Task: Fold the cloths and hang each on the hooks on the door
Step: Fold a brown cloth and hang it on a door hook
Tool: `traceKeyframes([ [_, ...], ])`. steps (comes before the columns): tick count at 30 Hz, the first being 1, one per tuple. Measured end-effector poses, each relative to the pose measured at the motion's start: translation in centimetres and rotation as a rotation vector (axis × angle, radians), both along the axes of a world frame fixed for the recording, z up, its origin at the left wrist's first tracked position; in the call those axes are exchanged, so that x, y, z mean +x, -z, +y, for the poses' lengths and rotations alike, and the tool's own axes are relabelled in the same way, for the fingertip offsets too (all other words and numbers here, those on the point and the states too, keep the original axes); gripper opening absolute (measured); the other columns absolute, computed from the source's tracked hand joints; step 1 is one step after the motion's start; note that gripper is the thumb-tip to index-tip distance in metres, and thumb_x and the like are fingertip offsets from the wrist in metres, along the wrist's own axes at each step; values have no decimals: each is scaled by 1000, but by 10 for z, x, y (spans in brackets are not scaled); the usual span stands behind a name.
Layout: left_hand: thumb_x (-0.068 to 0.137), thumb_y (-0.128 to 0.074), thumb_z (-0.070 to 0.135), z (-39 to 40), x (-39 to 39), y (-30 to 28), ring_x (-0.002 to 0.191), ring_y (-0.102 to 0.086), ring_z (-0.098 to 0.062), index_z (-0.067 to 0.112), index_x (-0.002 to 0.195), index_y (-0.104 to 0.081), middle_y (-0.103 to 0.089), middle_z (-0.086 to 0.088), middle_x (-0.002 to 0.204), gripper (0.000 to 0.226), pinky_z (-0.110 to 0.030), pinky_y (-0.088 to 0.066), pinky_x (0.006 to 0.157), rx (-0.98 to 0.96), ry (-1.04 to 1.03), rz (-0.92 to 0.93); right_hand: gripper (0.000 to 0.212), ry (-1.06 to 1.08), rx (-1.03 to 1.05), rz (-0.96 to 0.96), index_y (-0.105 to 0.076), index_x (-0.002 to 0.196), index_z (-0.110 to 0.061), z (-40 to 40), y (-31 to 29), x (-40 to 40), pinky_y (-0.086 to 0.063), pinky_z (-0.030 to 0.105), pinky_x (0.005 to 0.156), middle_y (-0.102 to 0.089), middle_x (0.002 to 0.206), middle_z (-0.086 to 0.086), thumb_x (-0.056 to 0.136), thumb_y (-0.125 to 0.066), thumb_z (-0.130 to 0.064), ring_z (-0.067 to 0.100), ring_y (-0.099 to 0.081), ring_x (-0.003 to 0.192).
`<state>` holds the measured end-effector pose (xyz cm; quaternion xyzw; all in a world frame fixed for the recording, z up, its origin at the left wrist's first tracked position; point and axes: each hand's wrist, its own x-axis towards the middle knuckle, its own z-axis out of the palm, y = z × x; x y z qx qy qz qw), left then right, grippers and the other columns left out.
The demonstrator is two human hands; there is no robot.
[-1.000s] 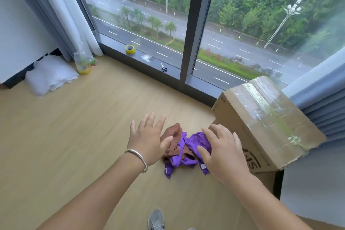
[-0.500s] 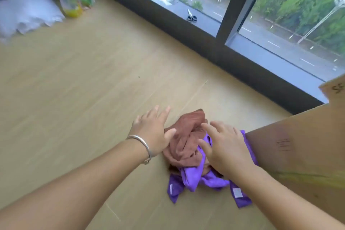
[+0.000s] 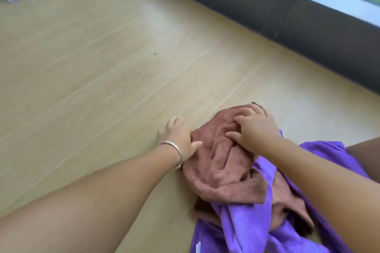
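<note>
Having reached the brown cloth [image 3: 218, 162], right hand [image 3: 257, 129] now gripping, left hand [image 3: 176, 137] beside.

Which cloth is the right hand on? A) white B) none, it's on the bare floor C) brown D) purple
C: the right hand lies on top of the crumpled brown cloth, its fingers curled into the folds, while the purple cloth lies tangled lower in the pile.
</note>
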<state>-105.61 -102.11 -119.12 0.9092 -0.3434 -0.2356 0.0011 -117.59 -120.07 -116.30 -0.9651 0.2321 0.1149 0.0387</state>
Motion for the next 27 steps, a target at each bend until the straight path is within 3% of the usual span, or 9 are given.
traceKeyframes([
  [3, 91, -55, 48, 6, -18, 8, 146, -12, -15, 41, 113, -67, -28, 12, 155, 25, -42, -23, 114, -110, 35, 14, 26, -38, -36, -56, -70, 103, -34, 9, -1, 8, -14, 36, 113, -56, 122, -11, 91, -51, -46, 16, -32, 130],
  [6, 92, -55, 41, 8, -21, -24, 145, -17, -14, 41, 107, -70, -32, 14, 153, 21, -40, -27, 112, -212, -80, 27, 21, -48, -19, -177, -73, 96, -33, 24, -31, 8, -5, 37, 112, -58, 117, -9, 92, -53, -34, 18, -33, 131],
  [12, 89, -61, 35, 56, -10, -172, 141, -27, -12, 31, 94, -75, -45, 9, 146, 15, -33, -36, 104, -412, -314, -15, 19, -68, 6, -246, -75, 94, -33, 64, -165, -16, -11, 39, 115, -59, 120, -8, 93, -56, -33, 18, -35, 133],
  [15, 90, -62, 33, 95, -10, -256, 141, -26, -11, 31, 92, -76, -46, 9, 145, 14, -32, -38, 101, -420, -323, -38, 23, -84, 39, -205, -75, 95, -33, 89, -244, -15, -12, 40, 114, -59, 117, -9, 95, -52, -35, 16, -33, 133],
  [21, 89, -63, 31, 176, 6, -409, 139, -31, -13, 29, 91, -76, -51, 7, 140, 13, -32, -39, 99, -453, -463, -111, 15, -192, 49, -270, -77, 82, -27, 151, -387, 11, -24, 45, 110, -63, 103, -6, 88, -64, -32, 23, -42, 127],
  [25, 88, -65, 27, 234, 24, -488, 133, -38, -14, 27, 91, -76, -57, 7, 132, 12, -32, -41, 94, -498, -539, -191, 9, -295, 89, -300, -77, 80, -25, 203, -453, 36, -30, 45, 107, -65, 103, -5, 80, -68, -24, 25, -47, 123],
  [27, 89, -64, 26, 260, 34, -517, 131, -39, -14, 28, 90, -76, -57, 9, 129, 12, -31, -41, 92, -507, -521, -218, 16, -353, 121, -240, -76, 88, -27, 230, -474, 51, -25, 40, 110, -62, 113, -6, 85, -60, -27, 22, -40, 131],
])
